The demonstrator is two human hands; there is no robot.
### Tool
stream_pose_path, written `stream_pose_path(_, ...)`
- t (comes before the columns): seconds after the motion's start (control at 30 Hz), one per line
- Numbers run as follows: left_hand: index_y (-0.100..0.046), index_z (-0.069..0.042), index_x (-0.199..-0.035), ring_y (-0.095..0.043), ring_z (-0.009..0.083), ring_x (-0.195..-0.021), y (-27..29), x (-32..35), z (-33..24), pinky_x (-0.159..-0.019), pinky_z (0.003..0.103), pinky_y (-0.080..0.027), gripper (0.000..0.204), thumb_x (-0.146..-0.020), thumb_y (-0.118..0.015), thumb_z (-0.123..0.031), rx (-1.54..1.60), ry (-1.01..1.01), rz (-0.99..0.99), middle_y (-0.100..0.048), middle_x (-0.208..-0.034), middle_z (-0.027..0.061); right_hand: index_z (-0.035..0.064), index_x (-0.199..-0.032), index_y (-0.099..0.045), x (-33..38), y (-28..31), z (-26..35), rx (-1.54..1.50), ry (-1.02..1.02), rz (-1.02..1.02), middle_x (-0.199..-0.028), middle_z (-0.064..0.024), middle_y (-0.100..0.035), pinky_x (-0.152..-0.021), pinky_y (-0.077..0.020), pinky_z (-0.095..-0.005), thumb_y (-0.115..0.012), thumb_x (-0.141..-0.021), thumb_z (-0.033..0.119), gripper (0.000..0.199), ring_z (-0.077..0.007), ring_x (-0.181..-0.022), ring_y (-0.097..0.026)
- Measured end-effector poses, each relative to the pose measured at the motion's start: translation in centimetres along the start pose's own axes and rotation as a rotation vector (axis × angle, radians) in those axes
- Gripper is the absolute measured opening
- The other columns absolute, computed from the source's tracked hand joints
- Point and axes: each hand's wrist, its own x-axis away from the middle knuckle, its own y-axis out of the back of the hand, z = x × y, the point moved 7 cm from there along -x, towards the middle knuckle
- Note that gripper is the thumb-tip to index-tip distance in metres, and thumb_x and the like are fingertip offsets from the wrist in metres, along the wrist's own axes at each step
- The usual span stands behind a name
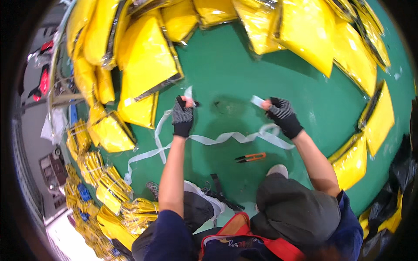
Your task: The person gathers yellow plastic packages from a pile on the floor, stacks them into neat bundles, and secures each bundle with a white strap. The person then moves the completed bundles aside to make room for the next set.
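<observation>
My left hand (183,116), in a black fingerless glove with grey stripes, is closed on a white strip (188,92) whose end sticks up past the fingers. A small dark bit shows beside its fingertips; I cannot make out what it is. My right hand (283,115), gloved alike, pinches a short pale strip piece (257,101). A long twisted white ribbon (217,140) lies on the green floor below both hands, running past my left wrist. Whether it joins the held pieces is hidden. Orange-handled thread snips (250,157) lie between my forearms, touched by neither hand.
Yellow packages in clear plastic (148,56) ring the far and left sides, with more yellow packages (378,117) at right. Bundled yellow packs (114,185) are stacked at lower left. A black strap (222,193) lies near my feet. Black plastic bags (398,174) sit at far right.
</observation>
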Motion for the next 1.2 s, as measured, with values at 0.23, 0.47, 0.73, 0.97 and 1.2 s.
stream_pose_path(0.23, -0.054, -0.001, -0.092, -0.052, 0.0075, -0.057, -7.8, 8.8, -14.3, -0.051, 0.022, -0.042, 0.012, -0.086, -0.056, -0.010, 0.725, 0.309, 0.333, -0.058, -0.074, 0.0024, 0.0000, -0.089, -0.062, 2.3, -6.4, 1.4, -0.169, -0.061, 0.336, -0.070, -0.0065, -0.059, -0.053, -0.0424, -0.0281, -0.044, -0.091, 0.042, 0.046, -0.0107, -0.057, -0.052)
stream_pose_path(0.47, -0.053, -0.003, -0.106, -0.050, 0.0065, -0.060, -7.8, 11.4, -14.4, -0.050, 0.020, -0.039, 0.027, -0.084, -0.060, -0.017, 0.825, 0.530, 0.603, -0.057, -0.076, 0.0014, 0.0021, -0.097, -0.065, 3.6, -5.0, 3.3, -0.336, -0.029, 0.208, -0.073, -0.0022, -0.060, -0.059, -0.0417, -0.0232, -0.046, -0.089, 0.042, 0.044, -0.0082, -0.066, -0.052)
stream_pose_path(0.73, -0.053, -0.006, -0.114, -0.047, 0.0048, -0.056, -4.9, 8.5, -15.2, -0.047, 0.019, -0.035, 0.033, -0.088, -0.054, -0.025, 0.701, 0.421, 0.608, -0.053, -0.070, -0.0019, 0.0088, -0.087, -0.062, 5.9, -4.8, 7.5, 0.860, 0.499, 0.419, -0.077, -0.0144, -0.060, -0.058, -0.0478, -0.0374, -0.056, -0.080, 0.026, 0.019, -0.0304, -0.066, -0.059)
stream_pose_path(0.97, -0.048, -0.002, -0.123, -0.053, 0.0084, -0.060, -5.1, 11.3, -15.7, -0.055, 0.020, -0.042, 0.043, -0.087, -0.054, -0.026, 0.891, 0.662, 0.682, -0.062, -0.078, 0.0036, 0.0127, -0.102, -0.061, 7.8, -4.7, 9.6, 1.225, 0.892, 0.097, -0.066, -0.0092, -0.056, -0.045, -0.0445, -0.0359, -0.059, -0.077, 0.023, 0.027, -0.0243, -0.055, -0.055)
stream_pose_path(1.2, -0.063, -0.002, -0.097, -0.050, 0.0062, -0.052, -5.8, 10.3, -15.4, -0.045, 0.021, -0.037, 0.022, -0.085, -0.059, -0.020, 0.679, 0.432, 0.456, -0.058, -0.066, 0.0017, 0.0112, -0.106, -0.060, 7.6, -4.5, 11.1, 1.032, 0.700, 0.173, -0.071, -0.0117, -0.059, -0.052, -0.0472, -0.0357, -0.062, -0.077, 0.026, 0.033, -0.0275, -0.061, -0.059)
